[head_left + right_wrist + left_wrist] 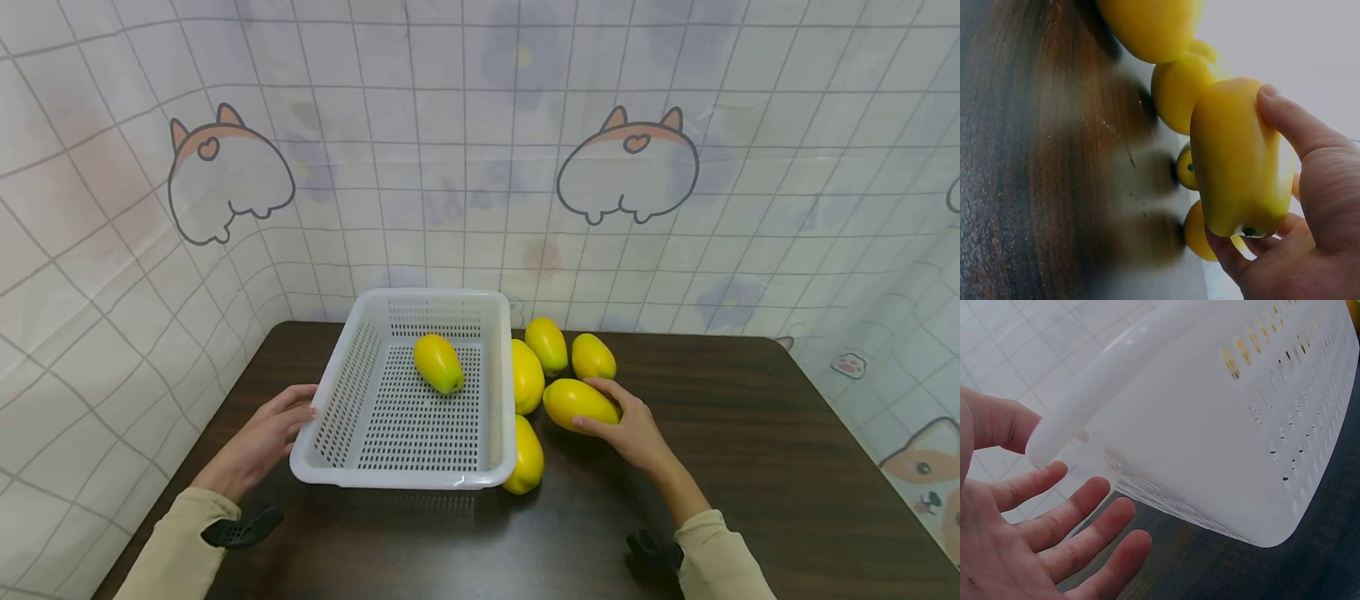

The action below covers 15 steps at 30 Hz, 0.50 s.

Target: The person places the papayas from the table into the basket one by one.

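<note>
My right hand (628, 425) grips a yellow papaya (579, 404) from its right side, thumb and fingers on opposite sides. Up close in the right wrist view, its blunt end with a dark stem mark faces the palm. At the left side of a white perforated plastic basket (400, 478) is my left hand (262, 433). Its thumb (1013, 425) lies over the rim, while the other fingers (1116, 519) are spread loosely outside the wall. One more papaya (438, 364) with a greenish end lies inside the basket.
Several papayas crowd the basket's right side, including one at the front corner (525, 457), one midway (527, 377) and two farther back (546, 346). Everything stands on a dark wood-grain table (750, 433). A white grid-patterned curtain (465, 167) encloses the back and sides.
</note>
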Available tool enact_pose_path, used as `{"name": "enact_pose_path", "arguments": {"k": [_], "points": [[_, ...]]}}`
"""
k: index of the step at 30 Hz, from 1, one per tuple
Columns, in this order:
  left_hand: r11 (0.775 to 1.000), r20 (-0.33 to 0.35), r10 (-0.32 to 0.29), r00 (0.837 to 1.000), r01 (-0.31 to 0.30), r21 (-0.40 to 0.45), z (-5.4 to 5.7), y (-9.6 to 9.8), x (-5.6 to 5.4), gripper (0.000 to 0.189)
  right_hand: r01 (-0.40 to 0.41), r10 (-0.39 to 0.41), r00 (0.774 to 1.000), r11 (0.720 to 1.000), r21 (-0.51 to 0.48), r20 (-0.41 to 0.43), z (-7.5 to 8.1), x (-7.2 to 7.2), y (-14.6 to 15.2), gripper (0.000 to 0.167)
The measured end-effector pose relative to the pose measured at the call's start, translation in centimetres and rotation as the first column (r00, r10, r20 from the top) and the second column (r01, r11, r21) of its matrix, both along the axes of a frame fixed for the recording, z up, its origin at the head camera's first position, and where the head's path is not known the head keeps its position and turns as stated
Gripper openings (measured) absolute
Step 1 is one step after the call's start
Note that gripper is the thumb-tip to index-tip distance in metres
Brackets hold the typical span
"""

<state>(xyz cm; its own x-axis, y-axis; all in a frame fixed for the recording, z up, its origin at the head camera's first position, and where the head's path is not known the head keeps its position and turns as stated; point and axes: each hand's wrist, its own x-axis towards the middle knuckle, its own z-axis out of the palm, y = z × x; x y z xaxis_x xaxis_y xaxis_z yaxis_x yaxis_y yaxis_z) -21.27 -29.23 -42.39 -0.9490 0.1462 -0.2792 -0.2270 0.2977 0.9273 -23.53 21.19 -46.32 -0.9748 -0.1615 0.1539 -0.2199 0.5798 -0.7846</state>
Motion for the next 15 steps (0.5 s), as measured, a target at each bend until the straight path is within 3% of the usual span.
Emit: {"name": "enact_pose_path", "arguments": {"k": [15], "points": [[1.000,-0.007,-0.009,1.000,0.009,0.005,-0.18,-0.11,-0.06,0.056,-0.002,0.002,1.000,1.000,-0.027,-0.006,0.69,0.34,-0.41,0.060]]}}
